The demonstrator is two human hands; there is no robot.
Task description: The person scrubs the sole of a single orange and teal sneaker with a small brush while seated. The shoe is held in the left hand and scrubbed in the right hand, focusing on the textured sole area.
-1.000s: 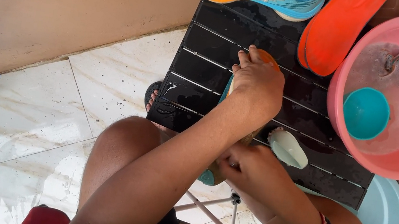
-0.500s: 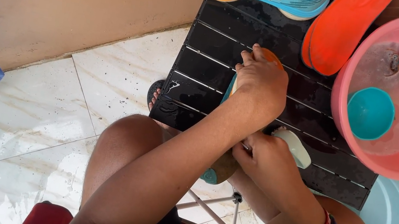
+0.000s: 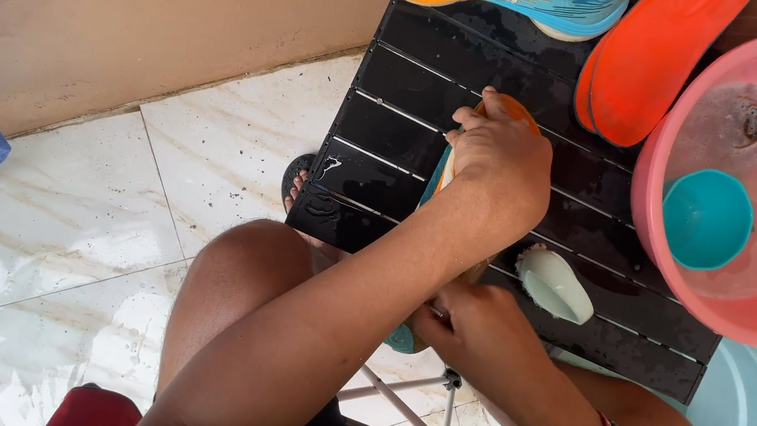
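The left hand (image 3: 501,156) pressed an orange-soled teal sneaker (image 3: 501,113) onto the wet black slatted table (image 3: 391,134) — the right hand (image 3: 471,329) clenched its heel end. A pale green scrubbing brush (image 3: 555,284) lay beside; the shoe might slip on wet slats.
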